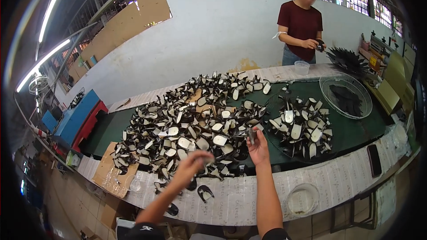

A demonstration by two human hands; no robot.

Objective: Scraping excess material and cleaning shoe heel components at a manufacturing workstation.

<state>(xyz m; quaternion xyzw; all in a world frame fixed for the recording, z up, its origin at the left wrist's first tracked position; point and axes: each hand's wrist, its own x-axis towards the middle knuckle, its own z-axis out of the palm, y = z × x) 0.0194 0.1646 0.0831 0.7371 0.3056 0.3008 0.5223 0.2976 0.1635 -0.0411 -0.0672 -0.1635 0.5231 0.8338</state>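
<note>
Right hand grips a dark piece; left hand blurred, hold unclear; heaped parts crowd ahead, clear bowl rightward

The single view comes from a wide fisheye camera on the person's head, the left one of a side-by-side pair. It looks down and forward over the near edge of the surface, facing across to the far edge and the pale wall behind. The left hand and right hand are fairly near the lens; the co-worker beyond the far edge is well away and looks small. The lens takes in lit ceiling lamps too, and bends the near edge into a bow.
</note>
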